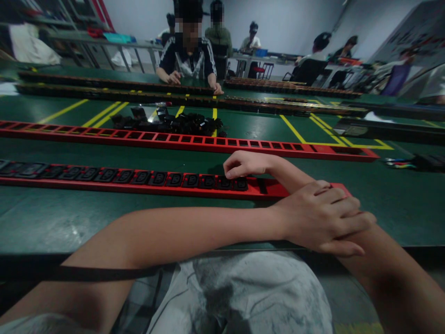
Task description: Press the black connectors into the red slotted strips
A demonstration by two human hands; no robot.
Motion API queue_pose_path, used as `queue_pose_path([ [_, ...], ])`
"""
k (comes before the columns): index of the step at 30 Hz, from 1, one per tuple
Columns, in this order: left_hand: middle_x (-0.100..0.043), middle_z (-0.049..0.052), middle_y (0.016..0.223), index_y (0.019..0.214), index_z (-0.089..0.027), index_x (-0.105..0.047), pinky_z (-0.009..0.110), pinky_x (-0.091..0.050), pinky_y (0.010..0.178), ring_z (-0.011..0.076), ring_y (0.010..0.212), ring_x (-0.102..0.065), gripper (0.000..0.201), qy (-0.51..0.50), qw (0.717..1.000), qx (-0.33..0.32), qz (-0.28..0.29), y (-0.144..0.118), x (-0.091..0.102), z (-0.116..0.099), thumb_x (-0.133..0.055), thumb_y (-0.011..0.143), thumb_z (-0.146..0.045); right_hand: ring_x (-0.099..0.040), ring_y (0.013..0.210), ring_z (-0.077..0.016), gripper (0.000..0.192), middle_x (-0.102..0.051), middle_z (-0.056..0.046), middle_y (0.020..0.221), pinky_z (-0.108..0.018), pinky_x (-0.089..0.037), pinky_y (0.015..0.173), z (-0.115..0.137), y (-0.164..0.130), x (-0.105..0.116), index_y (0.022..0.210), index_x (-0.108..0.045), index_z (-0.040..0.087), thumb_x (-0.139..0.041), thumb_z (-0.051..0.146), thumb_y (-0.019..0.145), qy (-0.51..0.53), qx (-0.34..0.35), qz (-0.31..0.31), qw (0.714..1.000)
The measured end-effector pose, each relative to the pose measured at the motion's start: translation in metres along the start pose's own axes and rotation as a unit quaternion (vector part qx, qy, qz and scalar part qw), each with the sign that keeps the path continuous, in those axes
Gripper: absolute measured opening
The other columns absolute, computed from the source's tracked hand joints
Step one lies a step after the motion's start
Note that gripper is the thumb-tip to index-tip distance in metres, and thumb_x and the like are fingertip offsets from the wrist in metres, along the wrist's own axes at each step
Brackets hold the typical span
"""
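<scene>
Red strip (pixel 139 183) on green worktop (pixel 69 222), black sockets (pixel 153 178) seated up to right hand (pixel 243 164), fingertips pressed on the last; end slot unfilled. Left hand (pixel 321 218) resting flat, fingers spread, across right forearm. Loose sockets (pixel 181 123) heaped beyond second empty strip (pixel 194 141).

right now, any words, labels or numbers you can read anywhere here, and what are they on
None can be read.
Near red strip under the right hand: no print shows; its black sockets bear no legible marking.
Far red strip: plain.
Board on the right wall: it carries print, too blurred to read.
Yellow lines on the green table: plain lines, no letters.
The left hand rests on the right forearm, covering nothing printed that shows.
</scene>
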State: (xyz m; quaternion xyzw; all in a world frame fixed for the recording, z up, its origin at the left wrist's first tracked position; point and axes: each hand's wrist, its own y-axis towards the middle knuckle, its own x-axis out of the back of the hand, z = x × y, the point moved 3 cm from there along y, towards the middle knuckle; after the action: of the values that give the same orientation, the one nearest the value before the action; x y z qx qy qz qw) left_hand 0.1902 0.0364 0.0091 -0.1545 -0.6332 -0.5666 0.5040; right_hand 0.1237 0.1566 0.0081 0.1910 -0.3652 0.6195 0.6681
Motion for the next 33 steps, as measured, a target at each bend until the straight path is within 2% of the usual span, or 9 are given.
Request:
queue_pose_path([
  [5, -0.059, 0.008, 0.132, 0.134, -0.017, -0.055, 0.046, -0.033, 0.105, 0.0274, 0.121, -0.051, 0.054, -0.001, 1.0, -0.002, 0.001, 0.0, -0.002, 0.0, -0.028, 0.1, -0.05, -0.042, 0.052, -0.0095, 0.019, -0.05, 0.002, 0.06, -0.024, -0.033, 0.049, 0.0, -0.001, -0.001, 0.072, -0.062, 0.013, -0.052, 0.026, 0.082, 0.047, -0.033, 0.002, 0.998],
  [10, -0.059, 0.008, 0.133, 0.136, -0.019, -0.054, 0.045, -0.035, 0.103, 0.0274, 0.122, -0.051, 0.056, 0.01, 1.0, 0.0, 0.005, 0.001, -0.004, 0.001, -0.026, 0.1, -0.051, -0.048, 0.051, -0.0113, 0.019, -0.056, -0.001, 0.059, -0.023, -0.037, 0.048, -0.006, 0.003, -0.004, 0.07, -0.06, 0.013, -0.042, 0.01, 0.066, 0.111, -0.058, -0.027, 0.992],
  [14, -0.059, 0.01, 0.131, 0.136, -0.017, -0.054, 0.044, -0.037, 0.099, 0.0273, 0.119, -0.053, 0.055, 0.009, 1.0, -0.008, 0.008, 0.001, -0.004, 0.002, -0.026, 0.1, -0.049, -0.049, 0.048, -0.0109, 0.018, -0.058, -0.001, 0.06, -0.023, -0.035, 0.047, -0.01, 0.004, -0.002, 0.062, -0.049, 0.017, -0.04, 0.005, 0.054, 0.112, -0.083, -0.124, 0.982],
  [17, -0.059, 0.01, 0.131, 0.136, -0.017, -0.054, 0.044, -0.036, 0.099, 0.027, 0.119, -0.053, 0.056, 0.004, 1.0, -0.006, 0.002, 0.0, -0.003, 0.002, -0.026, 0.1, -0.049, -0.043, 0.048, -0.0094, 0.016, -0.047, 0.003, 0.05, -0.024, -0.028, 0.048, -0.007, 0.001, 0.005, 0.052, -0.043, 0.018, -0.038, 0.003, 0.047, 0.014, -0.082, -0.226, 0.971],
  [20, -0.058, 0.01, 0.132, 0.137, -0.017, -0.053, 0.044, -0.035, 0.1, 0.0265, 0.119, -0.051, 0.056, -0.001, 1.0, 0.0, -0.006, 0.0, -0.004, 0.001, -0.026, 0.1, -0.05, -0.031, 0.047, -0.0075, 0.017, -0.032, 0.005, 0.044, -0.026, -0.021, 0.051, -0.003, -0.003, 0.013, 0.044, -0.033, 0.019, -0.037, 0.003, 0.045, -0.105, -0.084, -0.322, 0.937],
  [22, -0.058, 0.011, 0.132, 0.137, -0.017, -0.052, 0.044, -0.034, 0.099, 0.0268, 0.119, -0.051, 0.056, 0.0, 1.0, -0.001, 0.0, 0.0, -0.005, 0.0, -0.026, 0.1, -0.05, -0.029, 0.048, -0.0075, 0.017, -0.031, 0.005, 0.044, -0.027, -0.021, 0.052, -0.003, -0.005, 0.016, 0.044, -0.031, 0.019, -0.037, 0.003, 0.046, -0.147, -0.091, -0.356, 0.918],
  [27, -0.059, 0.011, 0.131, 0.135, -0.017, -0.054, 0.045, -0.033, 0.1, 0.0278, 0.119, -0.052, 0.056, -0.006, 1.0, 0.007, 0.004, 0.0, -0.006, 0.0, -0.028, 0.1, -0.051, -0.039, 0.052, -0.0098, 0.014, -0.045, 0.002, 0.051, -0.027, -0.024, 0.053, -0.009, -0.006, 0.017, 0.05, -0.044, 0.018, -0.04, 0.006, 0.054, -0.165, -0.076, -0.39, 0.903],
  [30, -0.06, 0.01, 0.13, 0.134, -0.016, -0.055, 0.045, -0.033, 0.1, 0.0283, 0.118, -0.052, 0.055, -0.012, 1.0, 0.007, 0.001, 0.0, -0.005, 0.0, -0.029, 0.1, -0.05, -0.041, 0.053, -0.0106, 0.017, -0.049, 0.0, 0.054, -0.028, -0.026, 0.055, -0.007, -0.005, 0.017, 0.054, -0.05, 0.017, -0.046, 0.011, 0.069, -0.19, -0.063, -0.37, 0.907],
  [33, -0.059, 0.01, 0.131, 0.134, -0.016, -0.055, 0.045, -0.033, 0.1, 0.0283, 0.119, -0.051, 0.055, -0.013, 1.0, 0.005, 0.007, 0.0, -0.005, 0.0, -0.029, 0.1, -0.05, -0.041, 0.05, -0.0107, 0.04, -0.048, -0.002, 0.05, -0.029, -0.026, 0.055, -0.006, -0.003, 0.014, 0.049, -0.051, 0.017, -0.046, 0.029, 0.087, -0.21, -0.105, -0.325, 0.916],
])
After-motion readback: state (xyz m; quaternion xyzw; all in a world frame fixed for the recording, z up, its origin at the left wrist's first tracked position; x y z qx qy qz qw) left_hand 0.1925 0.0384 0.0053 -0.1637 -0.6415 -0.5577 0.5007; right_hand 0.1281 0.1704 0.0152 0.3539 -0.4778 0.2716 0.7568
